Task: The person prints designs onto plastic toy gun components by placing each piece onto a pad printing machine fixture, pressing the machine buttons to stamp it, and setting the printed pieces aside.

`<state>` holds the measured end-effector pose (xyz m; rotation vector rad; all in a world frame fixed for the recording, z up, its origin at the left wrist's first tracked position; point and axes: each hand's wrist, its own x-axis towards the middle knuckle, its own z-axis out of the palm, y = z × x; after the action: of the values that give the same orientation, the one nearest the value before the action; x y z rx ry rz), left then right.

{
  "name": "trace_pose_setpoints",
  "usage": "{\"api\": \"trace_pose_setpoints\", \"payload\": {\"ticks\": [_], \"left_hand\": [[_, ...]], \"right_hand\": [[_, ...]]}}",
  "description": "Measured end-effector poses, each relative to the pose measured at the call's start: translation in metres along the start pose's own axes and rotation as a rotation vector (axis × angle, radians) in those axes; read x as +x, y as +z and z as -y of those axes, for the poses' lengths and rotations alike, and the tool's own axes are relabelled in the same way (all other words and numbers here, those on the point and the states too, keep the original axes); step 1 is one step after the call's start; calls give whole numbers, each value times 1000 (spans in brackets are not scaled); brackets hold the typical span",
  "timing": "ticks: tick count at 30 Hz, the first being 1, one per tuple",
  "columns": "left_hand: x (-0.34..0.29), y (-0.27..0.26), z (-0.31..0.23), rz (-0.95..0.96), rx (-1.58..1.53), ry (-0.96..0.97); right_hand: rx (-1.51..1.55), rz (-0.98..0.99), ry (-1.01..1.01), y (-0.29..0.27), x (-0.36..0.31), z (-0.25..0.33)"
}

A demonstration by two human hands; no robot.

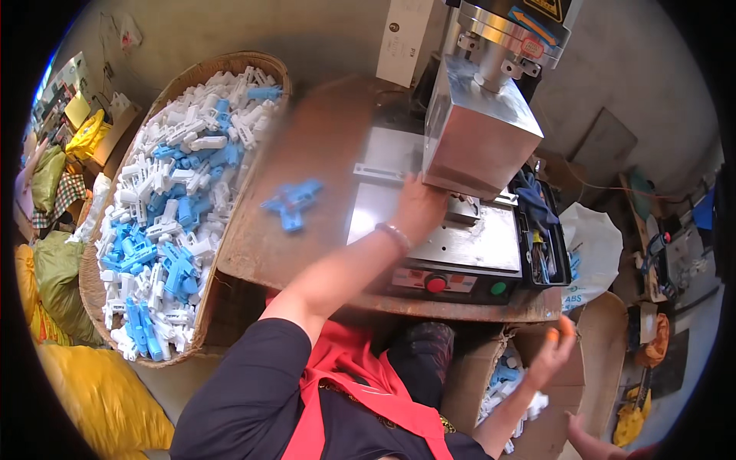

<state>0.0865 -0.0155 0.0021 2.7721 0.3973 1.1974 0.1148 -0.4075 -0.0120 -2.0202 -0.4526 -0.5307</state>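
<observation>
My left hand (pixel 424 207) reaches in at the fixture under the big metal block (pixel 483 130) of a press machine. Its fingers are partly hidden there, so what they hold cannot be made out. Over a cardboard box (pixel 563 354) at the lower right, my right hand (pixel 550 356) is raised with orange covers on its fingertips. Its fingers are apart and nothing shows between them. White and blue toy guns (pixel 506 391) lie inside that box. To the left of the machine, a few blue toy guns (pixel 293 203) rest in a small heap on the worn table (pixel 322 138).
A long wicker basket (pixel 86 287) full of white and blue toy guns stands left of the table. Red and green buttons (pixel 435 284) sit on the machine's front. A black tool bin (pixel 546 253) adjoins its right side. Part of another person's limb (pixel 586 438) shows lower right.
</observation>
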Motion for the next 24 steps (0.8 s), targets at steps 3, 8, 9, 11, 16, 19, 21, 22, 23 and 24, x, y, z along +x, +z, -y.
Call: {"api": "trace_pose_setpoints", "payload": {"ticks": [3,8,9,11,16,19,21,22,23,24], "left_hand": [[-29,-32,12,27,-37,-12],[-139,-98,49,307,-82,64],[-152,-82,60,229,-166,100],[-143,-100,49,277,-197,65],[-166,-155,117,27,-168,-176],[-233,-235,191,148,285,-678],[-294,-287,238,233,425,-908],[-319,-296,248,428,650,-1041],[-352,-298,260,471,708,-1008],[-376,-295,276,432,648,-1006]], "right_hand": [[217,289,222,55,2,-17],[80,417,263,113,12,-76],[-11,399,268,117,17,-77],[18,352,189,118,22,-135],[42,434,215,132,35,-128],[113,408,243,124,23,-105],[72,336,223,119,20,-117],[91,363,235,120,18,-103],[99,374,256,116,17,-86],[92,359,288,120,15,-80]]}}
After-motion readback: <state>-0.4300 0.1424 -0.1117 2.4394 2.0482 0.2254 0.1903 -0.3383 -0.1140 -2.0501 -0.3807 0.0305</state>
